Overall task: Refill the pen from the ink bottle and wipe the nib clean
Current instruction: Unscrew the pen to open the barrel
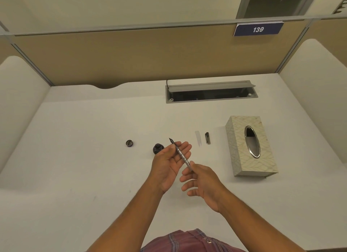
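1. A white surface (78, 157) sits inside a tan-walled cubicle, with a "139" sign (258, 29) on the back panel and an open cable tray (211, 94).
2. One tissue box (250, 145) lies to the right. Left of it are one pen cap (207, 138), one pale barrel (198, 140), one open ink bottle (158, 148) and one bottle lid (129, 143).
3. The pen (181, 154) is lifted just right of the ink bottle, nib up. The left hand (169, 165) pinches its middle; the right hand (202, 184) pinches its rear end.
4. Bare surface spreads left of the lid and along the near edge.
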`<state>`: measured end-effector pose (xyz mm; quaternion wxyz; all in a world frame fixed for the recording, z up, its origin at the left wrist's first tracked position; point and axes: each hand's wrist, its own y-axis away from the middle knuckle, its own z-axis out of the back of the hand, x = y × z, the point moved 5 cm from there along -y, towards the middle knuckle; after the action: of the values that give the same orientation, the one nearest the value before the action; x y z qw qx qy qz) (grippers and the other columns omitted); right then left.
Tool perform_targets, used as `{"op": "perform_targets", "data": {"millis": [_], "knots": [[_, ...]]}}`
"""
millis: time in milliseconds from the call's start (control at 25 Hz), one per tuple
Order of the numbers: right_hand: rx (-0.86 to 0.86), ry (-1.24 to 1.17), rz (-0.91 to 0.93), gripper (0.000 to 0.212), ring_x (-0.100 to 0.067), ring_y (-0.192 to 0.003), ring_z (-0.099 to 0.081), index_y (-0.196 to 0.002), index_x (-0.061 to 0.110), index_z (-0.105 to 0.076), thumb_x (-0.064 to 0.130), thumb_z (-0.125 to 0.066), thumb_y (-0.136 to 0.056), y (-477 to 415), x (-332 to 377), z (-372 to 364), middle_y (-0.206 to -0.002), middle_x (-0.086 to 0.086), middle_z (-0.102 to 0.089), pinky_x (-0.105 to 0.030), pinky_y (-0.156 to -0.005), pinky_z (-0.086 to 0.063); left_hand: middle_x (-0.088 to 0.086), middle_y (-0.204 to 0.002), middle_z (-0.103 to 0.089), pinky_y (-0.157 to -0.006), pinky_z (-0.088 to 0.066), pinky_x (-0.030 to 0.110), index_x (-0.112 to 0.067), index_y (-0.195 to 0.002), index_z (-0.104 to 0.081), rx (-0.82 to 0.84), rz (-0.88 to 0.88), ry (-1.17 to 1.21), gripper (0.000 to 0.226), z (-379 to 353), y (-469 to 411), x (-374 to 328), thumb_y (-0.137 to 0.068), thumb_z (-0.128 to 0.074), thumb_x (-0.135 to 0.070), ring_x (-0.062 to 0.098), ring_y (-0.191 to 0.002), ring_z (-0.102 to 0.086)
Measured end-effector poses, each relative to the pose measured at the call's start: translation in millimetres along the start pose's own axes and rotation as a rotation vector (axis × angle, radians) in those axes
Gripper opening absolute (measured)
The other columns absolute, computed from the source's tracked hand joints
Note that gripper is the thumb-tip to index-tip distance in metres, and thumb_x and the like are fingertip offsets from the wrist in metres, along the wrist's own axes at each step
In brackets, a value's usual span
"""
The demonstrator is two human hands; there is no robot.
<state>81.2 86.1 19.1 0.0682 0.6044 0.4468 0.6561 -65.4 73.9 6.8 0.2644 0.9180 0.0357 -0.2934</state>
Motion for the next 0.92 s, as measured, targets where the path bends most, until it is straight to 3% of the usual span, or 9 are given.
{"op": "perform_targets", "data": {"millis": [160, 360, 560, 720, 800, 920], "knots": [[-0.024, -0.002, 0.077, 0.03, -0.025, -0.075, -0.073, -0.11, 0.014, -0.07, 0.041, -0.065, -0.099, 0.7, 3.3, 3.4, -0.098, -0.013, -0.078, -0.037, -0.068, -0.057, 0.03, -0.132, -0.076, -0.096, -0.067, 0.045, 0.005, -0.122, -0.067, -0.014, -0.009, 0.015, 0.028, 0.8, -1.1, -3.2, -0.116, -0.047, -0.013, 0.042, -0.124, -0.076], [0.015, 0.004, 0.015, 0.048, -0.03, -0.078, -0.076, -0.108, 0.008, -0.073, 0.047, -0.046, -0.107, 0.5, 4.2, 1.3, -0.098, -0.013, -0.08, -0.039, -0.069, -0.059, 0.03, -0.131, -0.077, -0.095, -0.067, 0.044, 0.005, -0.121, -0.067, -0.015, 0.001, 0.004, 0.027, -0.5, 0.7, -1.0, -0.115, -0.048, -0.013, 0.04, -0.123, -0.076], [-0.037, 0.056, 0.111, 0.026, -0.025, -0.075, -0.076, -0.108, 0.015, -0.07, 0.038, -0.07, -0.096, -0.3, 7.1, 5.1, -0.099, -0.01, -0.08, -0.037, -0.071, -0.06, 0.03, -0.131, -0.076, -0.096, -0.067, 0.045, 0.005, -0.121, -0.067, -0.017, -0.006, 0.014, 0.027, 0.4, 0.1, -2.5, -0.116, -0.046, -0.013, 0.041, -0.123, -0.076], [-0.012, 0.026, 0.032, 0.044, -0.029, -0.078, -0.078, -0.109, 0.013, -0.072, 0.053, -0.052, -0.103, 0.4, 6.0, 3.7, -0.096, -0.009, -0.081, -0.036, -0.066, -0.063, 0.03, -0.132, -0.076, -0.096, -0.067, 0.044, 0.004, -0.12, -0.068, -0.008, 0.002, 0.008, 0.027, -0.8, 1.8, -1.4, -0.115, -0.047, -0.012, 0.041, -0.124, -0.076], [-0.008, 0.041, 0.022, 0.049, -0.03, -0.078, -0.078, -0.107, 0.011, -0.073, 0.05, -0.044, -0.107, 0.0, 5.8, 3.6, -0.095, -0.009, -0.081, -0.036, -0.068, -0.062, 0.029, -0.132, -0.076, -0.097, -0.067, 0.044, 0.004, -0.121, -0.068, -0.009, 0.011, -0.003, 0.028, -1.6, 2.4, 0.5, -0.116, -0.047, -0.012, 0.04, -0.124, -0.076], [-0.031, 0.029, 0.077, 0.034, -0.028, -0.075, -0.076, -0.106, 0.012, -0.071, 0.042, -0.056, -0.103, 0.2, 6.2, 5.6, -0.096, -0.01, -0.08, -0.037, -0.069, -0.059, 0.03, -0.131, -0.077, -0.097, -0.067, 0.045, 0.005, -0.121, -0.067, -0.01, 0.012, 0.002, 0.028, -2.6, 1.8, 0.2, -0.116, -0.045, -0.012, 0.041, -0.123, -0.076]]}}
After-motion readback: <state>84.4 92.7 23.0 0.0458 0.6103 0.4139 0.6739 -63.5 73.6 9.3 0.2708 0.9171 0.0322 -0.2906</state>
